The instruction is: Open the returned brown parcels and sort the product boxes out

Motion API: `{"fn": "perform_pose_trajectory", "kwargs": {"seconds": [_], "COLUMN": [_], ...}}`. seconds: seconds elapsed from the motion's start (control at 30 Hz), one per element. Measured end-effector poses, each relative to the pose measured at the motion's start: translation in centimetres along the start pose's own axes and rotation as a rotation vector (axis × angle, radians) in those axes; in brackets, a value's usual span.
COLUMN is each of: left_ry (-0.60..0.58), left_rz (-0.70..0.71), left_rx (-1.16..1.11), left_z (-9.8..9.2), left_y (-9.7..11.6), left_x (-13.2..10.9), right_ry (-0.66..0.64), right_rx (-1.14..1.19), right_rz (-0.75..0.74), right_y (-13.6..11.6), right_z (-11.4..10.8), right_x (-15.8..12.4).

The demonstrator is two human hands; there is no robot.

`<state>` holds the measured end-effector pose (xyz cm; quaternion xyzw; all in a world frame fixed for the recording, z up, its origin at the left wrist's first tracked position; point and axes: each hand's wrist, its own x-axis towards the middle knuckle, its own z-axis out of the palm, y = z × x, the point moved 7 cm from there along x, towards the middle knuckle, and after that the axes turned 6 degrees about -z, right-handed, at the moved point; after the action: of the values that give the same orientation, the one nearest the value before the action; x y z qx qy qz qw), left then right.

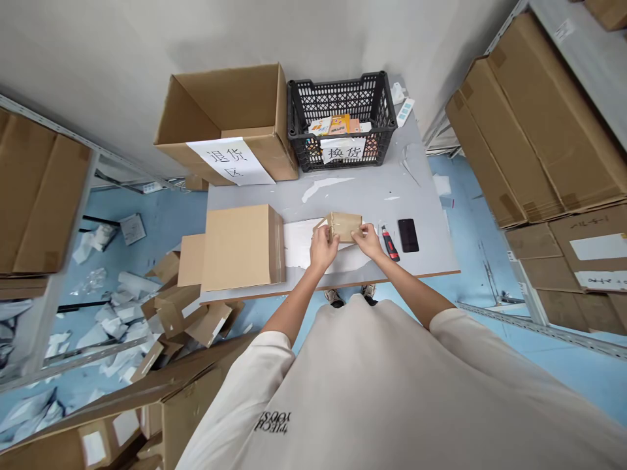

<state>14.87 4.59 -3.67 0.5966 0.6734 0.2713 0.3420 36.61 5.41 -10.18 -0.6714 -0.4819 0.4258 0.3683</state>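
Observation:
A small brown cardboard box is held just above the grey table, near its front edge. My left hand grips its left end, fingers closed around an open flap. My right hand pinches its right lower corner. Beneath the box lies a white sheet. A larger closed cardboard box rests on the table to the left of my hands.
A red-and-black utility knife and a black phone lie right of my hands. At the table's back stand an open carton with a paper label and a black plastic crate holding packets. Flattened cartons fill side shelves; scraps litter the floor at left.

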Motion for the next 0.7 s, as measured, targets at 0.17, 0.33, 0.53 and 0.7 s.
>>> {"fn": "perform_pose_trajectory", "kwargs": {"seconds": [0.17, 0.33, 0.53, 0.7], "left_ry": [-0.029, -0.121, -0.126, -0.200], "left_rz": [-0.047, -0.017, 0.229, 0.266], "left_rx": [-0.097, -0.144, 0.117, 0.172], "left_z": [-0.9, 2.2, 4.5, 5.1], "left_y": [-1.9, -0.7, 3.7, 5.3], "left_x": [0.4, 0.5, -0.5, -0.9], "right_ry": [-0.024, 0.079, 0.019, -0.001], "right_rx": [0.052, 0.013, 0.059, 0.156], "right_rz": [-0.086, -0.070, -0.001, 0.026], "right_y": [-1.1, -0.8, 1.5, 1.4], "right_z": [-0.2, -3.9, -5.0, -4.4], "right_x": [0.2, 0.4, -0.4, -0.3]}}
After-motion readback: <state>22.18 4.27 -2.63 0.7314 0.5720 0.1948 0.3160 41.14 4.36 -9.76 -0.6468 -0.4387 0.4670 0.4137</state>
